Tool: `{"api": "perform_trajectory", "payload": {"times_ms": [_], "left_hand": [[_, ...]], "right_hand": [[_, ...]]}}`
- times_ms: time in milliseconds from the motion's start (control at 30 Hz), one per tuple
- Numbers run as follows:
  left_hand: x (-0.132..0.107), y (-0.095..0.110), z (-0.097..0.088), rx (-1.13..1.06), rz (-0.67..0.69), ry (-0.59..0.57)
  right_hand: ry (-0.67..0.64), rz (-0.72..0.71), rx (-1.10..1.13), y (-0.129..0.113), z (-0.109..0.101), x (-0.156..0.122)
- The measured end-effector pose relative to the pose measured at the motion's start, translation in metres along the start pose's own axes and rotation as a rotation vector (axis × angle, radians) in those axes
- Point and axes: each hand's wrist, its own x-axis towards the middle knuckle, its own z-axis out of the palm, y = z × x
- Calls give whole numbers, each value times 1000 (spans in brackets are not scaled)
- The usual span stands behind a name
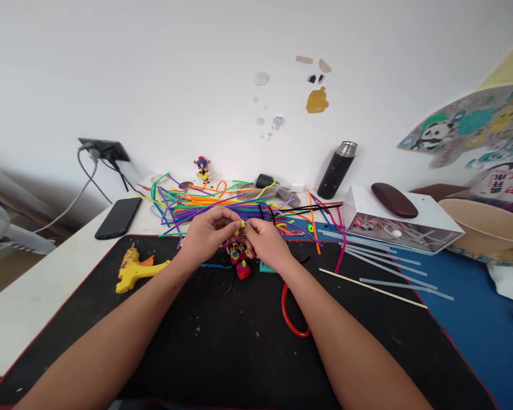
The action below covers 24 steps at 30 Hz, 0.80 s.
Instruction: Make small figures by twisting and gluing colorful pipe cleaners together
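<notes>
My left hand (206, 234) and my right hand (265, 240) meet over the black mat (222, 341), fingers pinched together. Between them they hold a small figure made of pipe cleaners (238, 255), red, yellow and dark, with a yellow tip at the fingertips. Just behind the hands lies a heap of coloured pipe cleaners (214, 206). A short blue piece (216, 266) lies on the mat under the left hand.
A yellow glue gun (133, 267) lies left on the mat. Red-handled scissors (293, 313) sit by my right forearm. Glue sticks (389, 265) and a thin wooden skewer (371, 287) lie right. Behind are a phone (118, 217), black flask (337, 169), white box (402, 225) and small doll (203, 168).
</notes>
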Motion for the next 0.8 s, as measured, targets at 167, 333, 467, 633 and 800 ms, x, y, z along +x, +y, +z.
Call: {"api": "perform_trajectory", "payload": {"times_ms": [167, 333, 467, 633, 800], "left_hand": [[2, -7, -4, 106, 56, 31], [6, -12, -8, 212, 82, 63], [7, -15, -10, 233, 65, 52], [8, -18, -10, 223, 23, -27], [8, -15, -10, 116, -106, -127]], "right_hand": [[-23, 3, -29, -5, 0, -2], [-68, -44, -126, -10, 0, -6], [-13, -88, -300, -14, -5, -7], [65, -192, -490, -19, -10, -8], [112, -202, -516, -23, -13, -9]]}}
